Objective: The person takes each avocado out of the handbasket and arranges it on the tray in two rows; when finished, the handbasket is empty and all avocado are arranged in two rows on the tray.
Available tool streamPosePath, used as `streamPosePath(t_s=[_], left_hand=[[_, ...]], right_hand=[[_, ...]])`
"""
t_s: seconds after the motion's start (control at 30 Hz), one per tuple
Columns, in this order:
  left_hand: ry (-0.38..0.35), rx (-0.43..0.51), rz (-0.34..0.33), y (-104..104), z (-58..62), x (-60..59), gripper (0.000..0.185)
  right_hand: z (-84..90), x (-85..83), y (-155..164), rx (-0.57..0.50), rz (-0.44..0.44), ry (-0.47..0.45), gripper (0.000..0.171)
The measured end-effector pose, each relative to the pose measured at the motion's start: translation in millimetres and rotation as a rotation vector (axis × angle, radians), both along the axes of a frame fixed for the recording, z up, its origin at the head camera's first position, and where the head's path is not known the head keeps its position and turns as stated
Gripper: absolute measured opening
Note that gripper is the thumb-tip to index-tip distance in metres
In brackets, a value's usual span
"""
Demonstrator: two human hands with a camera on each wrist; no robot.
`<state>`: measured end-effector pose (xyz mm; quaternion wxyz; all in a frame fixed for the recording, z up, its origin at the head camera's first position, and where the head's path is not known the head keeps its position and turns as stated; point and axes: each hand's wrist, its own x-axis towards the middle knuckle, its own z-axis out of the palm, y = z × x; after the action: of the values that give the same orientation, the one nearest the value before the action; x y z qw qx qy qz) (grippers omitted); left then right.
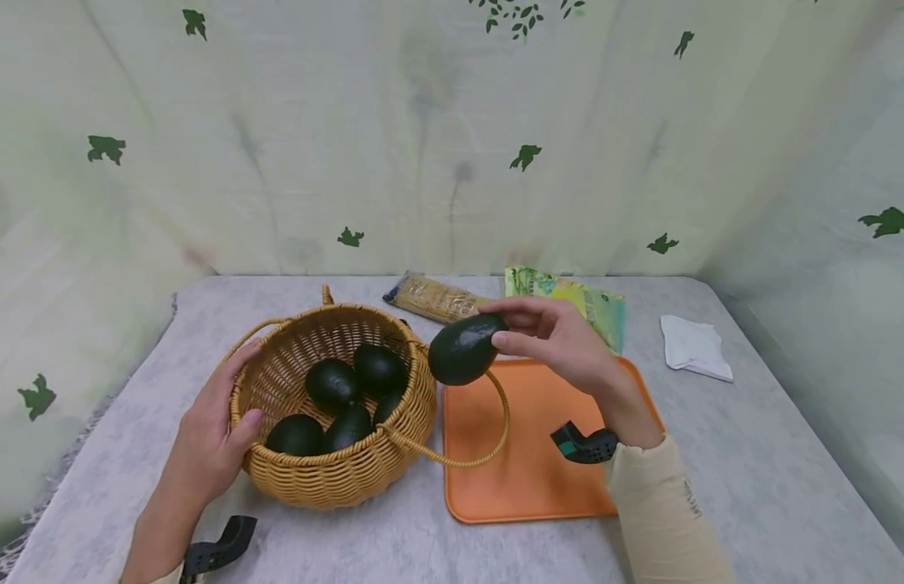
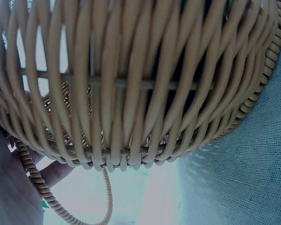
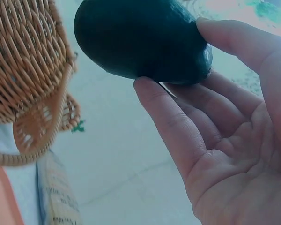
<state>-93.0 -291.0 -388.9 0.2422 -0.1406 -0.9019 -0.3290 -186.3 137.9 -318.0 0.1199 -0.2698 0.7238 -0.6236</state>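
Note:
A wicker basket (image 1: 393, 454) stands on the grey table with several dark green avocados (image 1: 333, 384) inside. My left hand (image 1: 211, 430) grips its left rim, thumb hooked over the edge; the left wrist view shows only the basket wall (image 2: 131, 93) close up. My right hand (image 1: 561, 337) holds one avocado (image 1: 464, 348) by the fingertips in the air, just right of the basket rim and above the left edge of an orange tray (image 1: 525, 478). In the right wrist view the avocado (image 3: 140, 40) sits pinched between thumb and fingers (image 3: 168, 117).
The basket's loose handle (image 1: 488, 438) lies over the tray. At the back lie a spaghetti packet (image 1: 432, 298) and a green-yellow packet (image 1: 576, 300). A folded white cloth (image 1: 693, 347) lies at the right. Leaf-print curtains enclose the table.

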Motion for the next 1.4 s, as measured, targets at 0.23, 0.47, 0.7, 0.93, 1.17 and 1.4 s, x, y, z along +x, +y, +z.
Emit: streamPosePath(t_s=[0.23, 0.47, 0.7, 0.93, 1.17, 1.4], left_hand=[[-0.007, 0.007, 0.001, 0, -1.3, 0.0, 0.07], [-0.014, 0.006, -0.001, 0, -0.8, 0.9, 0.07], [-0.032, 0.001, 0.015, -1, -1.5, 1.7, 0.07], [-0.049, -0.001, 0.03, -1, 0.0, 1.9, 0.071], [-0.077, 0.003, 0.029, 1, 2.2, 1.1, 0.072], [-0.06, -0.002, 0.033, 1, 1.9, 1.6, 0.071]], right_hand=[[-4.1, -9.7, 16, 0.029, -0.066, 0.044, 0.043], [-10.1, -18.4, 27, 0.046, -0.119, 0.038, 0.045], [-17.0, -25.9, 32, 0.092, -0.155, 0.016, 0.046], [-29.0, -33.3, 32, 0.152, -0.191, 0.024, 0.041], [-44.2, -40.1, 29, 0.226, -0.137, -0.057, 0.046], [-61.8, -47.8, 21, 0.267, -0.013, -0.137, 0.045]])
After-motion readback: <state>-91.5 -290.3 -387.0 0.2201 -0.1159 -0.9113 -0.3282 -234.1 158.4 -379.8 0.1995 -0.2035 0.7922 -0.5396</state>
